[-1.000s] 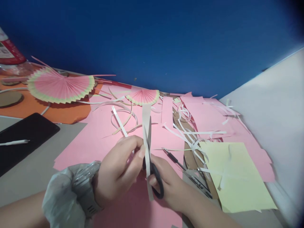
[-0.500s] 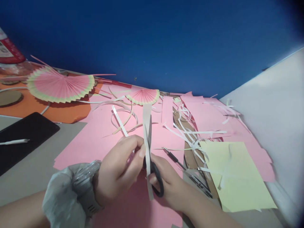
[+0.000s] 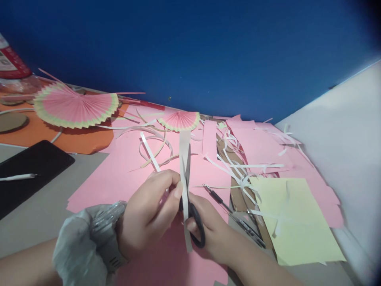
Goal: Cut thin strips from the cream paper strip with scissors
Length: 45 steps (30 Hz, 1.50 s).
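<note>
My left hand (image 3: 157,198) is closed, its thumb and finger pinching a narrow whitish paper strip (image 3: 185,139) that stands upright before me. Black-handled scissors (image 3: 198,226) are gripped in my right hand (image 3: 208,226), fingers in the loops. Their blades point away from me and lie along the strip, one on each side of it as far as I can see. The strip's lower end hangs past the scissor handle. Another white strip (image 3: 149,151) rises behind my left fingers; whether that hand holds it I cannot tell. Under both hands lies pink paper (image 3: 125,167).
Pleated pink-and-yellow paper fans (image 3: 77,105) stand at the back left near a black tablet-like slab (image 3: 38,171) bearing a white pen (image 3: 18,177). Pens (image 3: 218,197), loose paper strips (image 3: 238,171) and a pale yellow sheet (image 3: 300,222) lie right. A blue wall (image 3: 190,51) closes the back.
Hardly anything differs. Both hands, the scissors and the paper strip keep the same place, with only a very slight shift of the view.
</note>
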### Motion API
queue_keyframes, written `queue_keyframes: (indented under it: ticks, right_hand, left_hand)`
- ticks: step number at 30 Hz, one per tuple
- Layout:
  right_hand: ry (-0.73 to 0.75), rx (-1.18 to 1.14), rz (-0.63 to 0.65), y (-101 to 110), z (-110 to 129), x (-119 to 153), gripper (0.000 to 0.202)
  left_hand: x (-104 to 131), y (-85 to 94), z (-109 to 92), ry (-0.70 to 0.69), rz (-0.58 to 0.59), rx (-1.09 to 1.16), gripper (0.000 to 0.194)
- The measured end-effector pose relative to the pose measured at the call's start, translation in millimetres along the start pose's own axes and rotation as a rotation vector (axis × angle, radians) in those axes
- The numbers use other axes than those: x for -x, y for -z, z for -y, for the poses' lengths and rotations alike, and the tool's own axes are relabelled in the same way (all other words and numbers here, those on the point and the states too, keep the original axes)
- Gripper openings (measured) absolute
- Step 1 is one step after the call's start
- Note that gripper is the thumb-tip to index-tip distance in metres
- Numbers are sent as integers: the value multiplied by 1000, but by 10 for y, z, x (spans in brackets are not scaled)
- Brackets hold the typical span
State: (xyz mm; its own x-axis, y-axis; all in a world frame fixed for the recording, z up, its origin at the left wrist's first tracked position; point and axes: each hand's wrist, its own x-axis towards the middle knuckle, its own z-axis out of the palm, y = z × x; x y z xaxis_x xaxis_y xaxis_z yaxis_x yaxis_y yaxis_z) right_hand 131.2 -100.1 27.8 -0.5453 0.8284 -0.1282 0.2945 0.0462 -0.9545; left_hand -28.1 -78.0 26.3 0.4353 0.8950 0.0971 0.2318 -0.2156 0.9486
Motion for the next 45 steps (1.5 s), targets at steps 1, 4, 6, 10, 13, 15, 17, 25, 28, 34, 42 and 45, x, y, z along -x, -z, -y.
queue_keyframes:
  ticks: [1,4,6,10,13,15,17,25,28,34,42,45]
  right_hand:
    - [4,4,-7,-2,-5,1,53]
    - [0,17,-13,-5,-16,5,54]
    - [-5,17,-3,-5,-15,8,54]
    - [-1,2,-5,-10,-10,10,52]
    - [2,-3,-4,-13,-13,8,52]
    - [2,-2,-7,-10,-11,4,53]
    - [-3,-5,-7,-6,-4,-2,53]
    - [-10,-33,-6,-4,-15,1,50]
    - [-5,-34,11,-6,-41,10,46]
    - [-19,-25,-3,-21,-50,23,51]
    - [-34,-8,9,-12,-37,9,49]
    - [-36,4,4,-20,-33,-1,50]
  left_hand:
    - [1,1,5,0,5,-1,24]
    - [1,5,13,-4,13,0,24]
    - [1,6,10,-7,17,1,24]
    - [3,4,5,-7,16,7,24]
    - [5,4,10,-10,10,17,23]
    - [4,7,14,-23,8,12,22]
    - [1,9,14,-31,7,6,22]
    - [-5,8,-23,-41,-72,-34,18]
    - [-10,24,-25,-30,-85,1,14]
    - [-32,30,-11,-46,-101,-72,17]
    - [-51,18,-23,-46,-102,-72,19]
    - [-54,21,-23,-30,-92,-60,19]
